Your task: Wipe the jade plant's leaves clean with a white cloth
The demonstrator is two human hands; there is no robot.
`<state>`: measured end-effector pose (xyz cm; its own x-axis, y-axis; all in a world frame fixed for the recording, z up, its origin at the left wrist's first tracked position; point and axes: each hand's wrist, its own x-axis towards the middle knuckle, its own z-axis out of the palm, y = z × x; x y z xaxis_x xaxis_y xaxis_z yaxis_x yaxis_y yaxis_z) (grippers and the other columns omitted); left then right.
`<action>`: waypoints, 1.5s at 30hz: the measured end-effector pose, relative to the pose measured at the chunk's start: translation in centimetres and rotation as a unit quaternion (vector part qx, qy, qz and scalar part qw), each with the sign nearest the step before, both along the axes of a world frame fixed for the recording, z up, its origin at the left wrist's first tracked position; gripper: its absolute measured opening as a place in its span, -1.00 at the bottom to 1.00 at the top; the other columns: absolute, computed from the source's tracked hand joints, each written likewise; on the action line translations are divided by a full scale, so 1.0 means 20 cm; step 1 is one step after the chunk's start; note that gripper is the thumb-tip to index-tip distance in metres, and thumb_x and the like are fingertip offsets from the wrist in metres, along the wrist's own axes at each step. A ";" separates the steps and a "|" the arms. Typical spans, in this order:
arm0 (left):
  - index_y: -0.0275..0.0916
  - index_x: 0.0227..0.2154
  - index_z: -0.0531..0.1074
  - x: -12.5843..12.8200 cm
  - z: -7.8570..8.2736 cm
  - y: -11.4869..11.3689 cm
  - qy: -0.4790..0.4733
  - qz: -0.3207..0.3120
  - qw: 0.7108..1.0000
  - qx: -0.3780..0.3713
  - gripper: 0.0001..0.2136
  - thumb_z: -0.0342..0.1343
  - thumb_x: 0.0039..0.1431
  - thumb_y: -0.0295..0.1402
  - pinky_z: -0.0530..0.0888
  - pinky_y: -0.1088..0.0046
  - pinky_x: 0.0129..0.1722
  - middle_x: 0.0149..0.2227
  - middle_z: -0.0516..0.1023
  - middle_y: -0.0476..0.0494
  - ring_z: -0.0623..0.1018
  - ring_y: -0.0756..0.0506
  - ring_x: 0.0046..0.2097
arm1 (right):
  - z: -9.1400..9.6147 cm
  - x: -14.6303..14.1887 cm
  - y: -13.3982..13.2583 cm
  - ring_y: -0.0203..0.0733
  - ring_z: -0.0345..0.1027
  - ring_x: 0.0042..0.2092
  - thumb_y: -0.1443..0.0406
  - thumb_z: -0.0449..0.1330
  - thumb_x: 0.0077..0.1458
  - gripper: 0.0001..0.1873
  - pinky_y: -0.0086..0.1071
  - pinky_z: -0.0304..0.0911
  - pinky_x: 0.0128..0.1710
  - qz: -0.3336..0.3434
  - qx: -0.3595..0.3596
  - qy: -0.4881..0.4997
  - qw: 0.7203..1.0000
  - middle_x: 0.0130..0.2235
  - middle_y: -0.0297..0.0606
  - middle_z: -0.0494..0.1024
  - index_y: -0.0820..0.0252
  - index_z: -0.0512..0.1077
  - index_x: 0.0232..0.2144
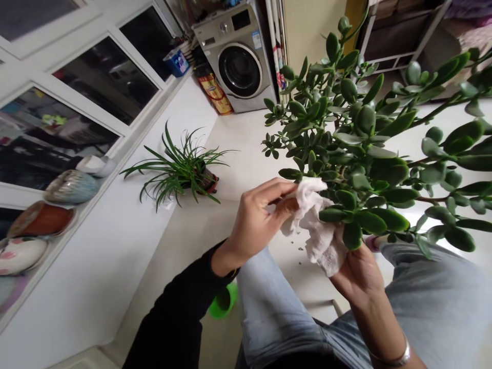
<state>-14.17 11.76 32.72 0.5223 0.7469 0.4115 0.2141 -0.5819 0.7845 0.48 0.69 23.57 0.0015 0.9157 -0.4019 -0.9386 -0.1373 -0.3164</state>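
The cloth [317,230], white and crumpled, hangs just in front of the plant's [361,123] lower leaves, its upper end pinched between the thumb and fingers of the left hand [257,220]. The right hand [359,271] is turned palm up under the cloth's lower end and the nearest leaves; its fingers are hidden there, so I cannot tell how firmly they grasp, or whether they hold cloth, leaf or both. Leaf [352,236] and cloth overlap beside that palm, and here lies the main risk: the leaves look thick and fleshy, so a hard squeeze could bruise one, and a sideways pull, with the stem unsupported, could snap it off. A loose fold might also snag a small shoot at the branch tip and tear it. The plant's base is out of sight, so how steady it stands cannot be judged; a strong tug on a branch might rock it. Branches reach over the person's jeans [269,302], where a knee shifting upward could knock them. Dark crumbs [301,249] lie on the floor [226,143] below the cloth and could be trodden about. Near the left leg sits a green bowl [232,294], which a careless foot could tip.
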 end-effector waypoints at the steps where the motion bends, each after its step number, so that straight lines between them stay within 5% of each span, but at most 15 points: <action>1: -0.22 -0.15 0.63 -0.01 -0.02 -0.03 0.005 -0.003 1.000 0.021 -0.81 0.25 0.36 -0.21 0.55 0.50 -0.18 -0.21 0.66 -0.13 0.62 -0.03 -0.19 | 0.00 0.00 0.00 0.06 0.57 0.12 0.10 0.53 -0.01 -0.59 0.05 0.41 0.26 -0.011 -0.010 -0.004 1.000 -0.06 -0.24 0.75 -0.01 0.65 -0.09; 5: -0.20 0.00 0.57 0.05 -0.10 -0.10 0.063 -0.026 0.995 0.067 -0.78 0.27 0.35 -0.29 0.59 0.41 -0.01 -0.05 0.65 -0.19 0.65 -0.07 -0.04 | 0.02 -0.01 0.02 0.05 0.55 0.15 0.16 0.54 -0.02 -0.57 0.05 0.39 0.28 -0.032 -0.012 -0.026 0.999 -0.06 -0.28 0.75 -0.05 0.64 -0.05; 11: -0.20 -0.12 0.59 0.15 -0.17 -0.14 0.064 0.005 0.997 0.033 -0.81 0.25 0.25 -0.56 0.60 0.48 -0.18 -0.20 0.65 -0.08 0.63 -0.02 -0.21 | 0.01 0.00 0.02 0.00 0.52 0.19 0.13 0.51 0.02 -0.55 0.00 0.39 0.28 -0.034 -0.001 -0.041 0.999 0.01 -0.31 0.72 -0.11 0.63 -0.01; 19: -0.19 -0.25 0.62 0.06 -0.23 -0.16 -0.021 0.058 0.992 -0.111 -0.88 0.20 0.35 -0.32 0.52 0.50 -0.31 -0.34 0.64 -0.05 0.56 -0.01 -0.34 | -0.02 0.01 0.02 0.02 0.50 0.20 0.04 0.56 -0.07 -0.49 0.01 0.34 0.32 -0.074 -0.037 -0.097 0.992 0.03 -0.28 0.72 -0.12 0.65 -0.03; 24: -0.19 -0.18 0.58 0.02 -0.43 -0.21 -0.229 0.186 0.907 -0.300 -0.71 0.25 0.31 -0.05 0.53 0.52 -0.22 -0.29 0.63 -0.08 0.59 -0.05 -0.23 | -0.04 0.01 0.02 0.04 0.46 0.24 -0.06 0.55 -0.07 -0.33 0.02 0.34 0.31 -0.087 -0.047 -0.147 0.984 0.09 -0.25 0.69 -0.15 0.59 0.09; 30: -0.18 -0.22 0.57 0.09 -0.59 -0.30 -0.307 0.149 0.853 -0.394 -0.74 0.30 0.29 -0.07 0.49 0.58 -0.22 -0.32 0.59 -0.04 0.55 0.00 -0.26 | -0.08 0.03 0.00 -0.12 0.52 0.16 -0.09 0.53 -0.05 -0.41 -0.35 0.54 -0.02 -0.105 -0.049 -0.220 0.968 0.11 -0.35 0.67 -0.18 0.61 0.04; 34: -0.24 -0.24 0.58 0.13 -0.59 -0.31 -0.309 0.148 0.848 -0.405 -0.68 0.29 0.28 -0.04 0.46 0.57 -0.28 -0.34 0.58 -0.07 0.50 0.01 -0.30 | -0.11 0.02 -0.03 -0.24 0.58 0.03 -0.01 0.51 0.03 -0.55 -0.48 0.54 -0.16 -0.173 -0.066 -0.277 0.943 0.03 -0.41 0.70 -0.16 0.63 -0.02; 37: -0.27 -0.26 0.58 0.15 -0.57 -0.30 -0.315 0.140 0.844 -0.410 -0.64 0.30 0.26 -0.02 0.44 0.59 -0.30 -0.37 0.55 -0.06 0.47 0.02 -0.33 | -0.13 0.00 -0.04 -0.22 0.60 -0.02 0.04 0.54 -0.01 -0.46 -0.47 0.55 -0.19 -0.204 -0.072 -0.308 0.926 0.02 -0.36 0.71 -0.15 0.60 0.03; 45: -0.29 -0.31 0.54 0.16 -0.51 -0.26 -0.297 0.104 0.853 -0.416 -0.64 0.28 0.29 -0.03 0.39 0.61 -0.36 -0.43 0.42 0.00 0.38 0.05 -0.38 | -0.12 0.02 -0.05 -0.21 0.60 -0.09 -0.01 0.42 0.14 -0.48 -0.46 0.50 -0.23 -0.155 -0.080 -0.383 0.907 -0.05 -0.27 0.70 -0.08 0.55 0.12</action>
<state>-11.06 6.58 22.44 0.2261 0.9609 -0.1599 -0.3333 0.2305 0.9142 0.79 -0.40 21.18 0.5838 0.7539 -0.3013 -0.4526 -0.0059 -0.8917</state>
